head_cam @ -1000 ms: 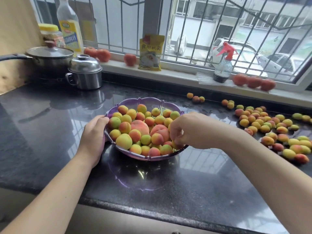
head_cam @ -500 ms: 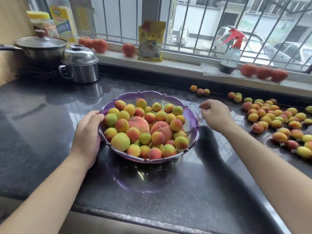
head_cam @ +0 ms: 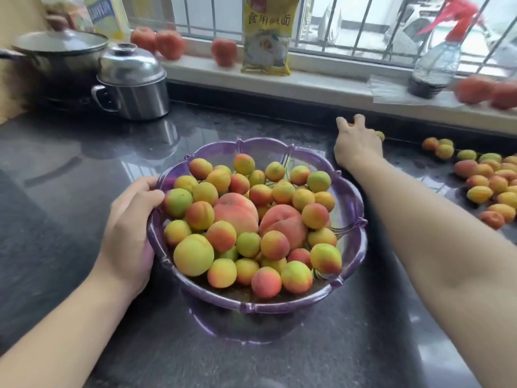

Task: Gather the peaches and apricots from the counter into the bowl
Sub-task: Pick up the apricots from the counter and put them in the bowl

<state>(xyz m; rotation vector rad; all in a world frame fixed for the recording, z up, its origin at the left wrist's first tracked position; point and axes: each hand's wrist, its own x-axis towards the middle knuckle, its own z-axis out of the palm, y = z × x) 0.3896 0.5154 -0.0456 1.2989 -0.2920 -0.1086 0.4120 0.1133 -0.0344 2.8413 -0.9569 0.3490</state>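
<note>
The left hand (head_cam: 127, 233) cupped the near-left rim of the purple bowl (head_cam: 353, 247), fingers curled over the edge, presumably to keep it from sliding on the slick dark counter (head_cam: 84, 169) while fruit went in. The bowl already sat heaped with apricots around two larger peaches (head_cam: 236, 212). The right hand (head_cam: 356, 145) reached out to the back of the counter, fingers spread over a small cluster of apricots (head_cam: 379, 135) by the sill (whether it had closed on any, I cannot tell; the hand hid them). Many more loose apricots (head_cam: 481, 180) lay scattered well to the right, so the job looked far from finished.
</note>
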